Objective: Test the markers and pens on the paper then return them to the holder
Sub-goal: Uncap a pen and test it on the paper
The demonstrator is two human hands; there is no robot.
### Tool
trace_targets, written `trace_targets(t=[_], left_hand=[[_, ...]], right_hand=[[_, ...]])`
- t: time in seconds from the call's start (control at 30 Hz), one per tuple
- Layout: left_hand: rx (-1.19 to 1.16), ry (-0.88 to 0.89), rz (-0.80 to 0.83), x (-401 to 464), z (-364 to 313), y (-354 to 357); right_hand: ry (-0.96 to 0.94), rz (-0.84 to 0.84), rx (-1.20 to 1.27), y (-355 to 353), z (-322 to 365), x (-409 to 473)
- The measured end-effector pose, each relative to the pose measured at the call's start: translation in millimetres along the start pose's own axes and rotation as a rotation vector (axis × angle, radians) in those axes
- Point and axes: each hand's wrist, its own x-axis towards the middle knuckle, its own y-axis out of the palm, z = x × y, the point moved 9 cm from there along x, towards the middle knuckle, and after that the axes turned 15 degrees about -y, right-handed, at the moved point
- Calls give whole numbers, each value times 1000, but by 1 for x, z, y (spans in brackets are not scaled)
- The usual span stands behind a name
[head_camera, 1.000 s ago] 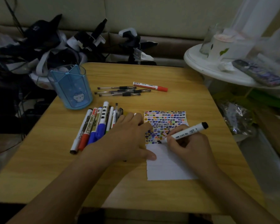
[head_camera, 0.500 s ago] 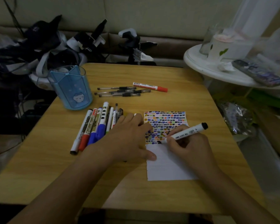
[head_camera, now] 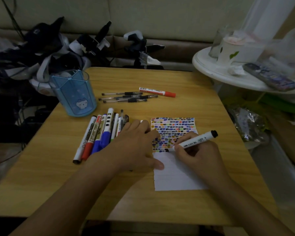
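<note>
The left hand [head_camera: 136,145] lies flat, fingers straight, on the paper's [head_camera: 175,178] left edge, hiding part of the marker pile [head_camera: 102,133] at 9 o'clock; its count is unclear. The right hand [head_camera: 199,154] grips one white marker [head_camera: 194,141], tip on the paper. Three pens [head_camera: 128,97] and one red-capped marker [head_camera: 157,91] lie at 12 o'clock, the blue holder [head_camera: 73,94] at 10, on a wooden table [head_camera: 58,176].

— Where's the white sheet of paper [head_camera: 177,174]?
— Flat on the wooden table, its upper half filled with rows of small coloured dashes.

— And the white marker with a black end [head_camera: 195,140]?
— Tilted, tip on the paper's last row.

— The rest?
— A bunch of markers [head_camera: 99,136] lies beside the blue translucent holder [head_camera: 74,94], which stands upright, seemingly empty. Three black pens [head_camera: 128,97] and a red-capped marker [head_camera: 157,92] lie farther back.
</note>
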Motion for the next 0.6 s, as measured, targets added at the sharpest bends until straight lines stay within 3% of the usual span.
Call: trace_targets(t=[0.6], left_hand=[[10,3,-3,1,0,1]], right_hand=[[25,3,8,0,-2,0]])
